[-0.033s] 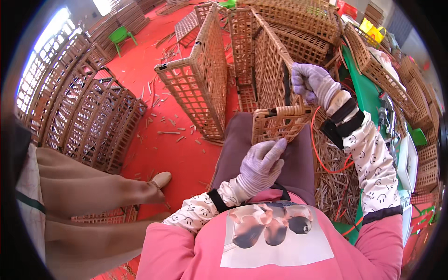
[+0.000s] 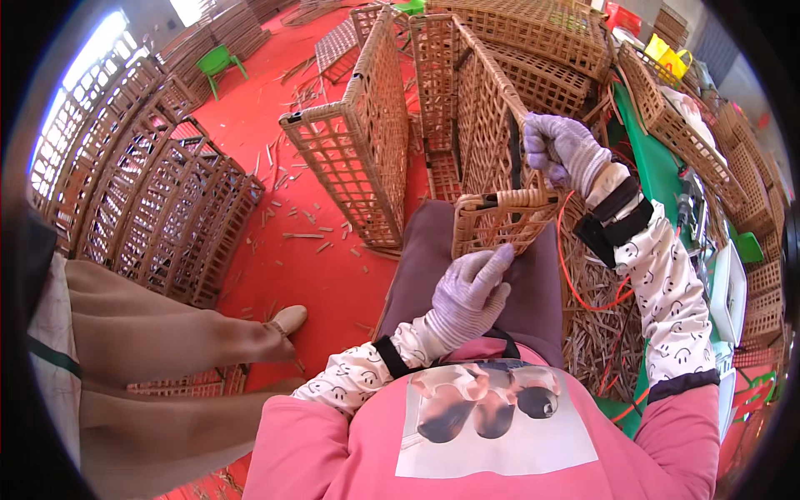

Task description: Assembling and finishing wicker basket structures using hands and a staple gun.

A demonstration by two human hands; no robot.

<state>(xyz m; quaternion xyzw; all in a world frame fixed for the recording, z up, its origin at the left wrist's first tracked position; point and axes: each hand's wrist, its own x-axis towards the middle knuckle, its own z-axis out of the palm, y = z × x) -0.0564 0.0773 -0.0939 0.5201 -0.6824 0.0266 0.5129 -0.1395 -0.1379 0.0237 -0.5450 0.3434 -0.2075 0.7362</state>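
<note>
A brown wicker basket (image 2: 498, 202) stands on its side against my lap, its short end toward me and its woven panel running away. Black strips show on its frame. My left hand (image 2: 473, 292), in a pale lilac knit glove, is closed at the basket's lower near edge, one fingertip against the weave. Some of its fingers are folded or hidden. Beside the upper right rim, my right hand (image 2: 562, 148) makes a fist in a matching glove. What its fingers grip is too small or hidden to make out. A second wicker basket (image 2: 354, 137) stands on edge just left.
Stacked wicker baskets (image 2: 158, 200) fill the left side, and more baskets (image 2: 533, 42) lie at the back. Another person's legs (image 2: 167, 333) reach in from the left. Cane scraps litter the red floor (image 2: 308, 279). A green table (image 2: 637, 142) and an orange cord (image 2: 567, 275) are at my right.
</note>
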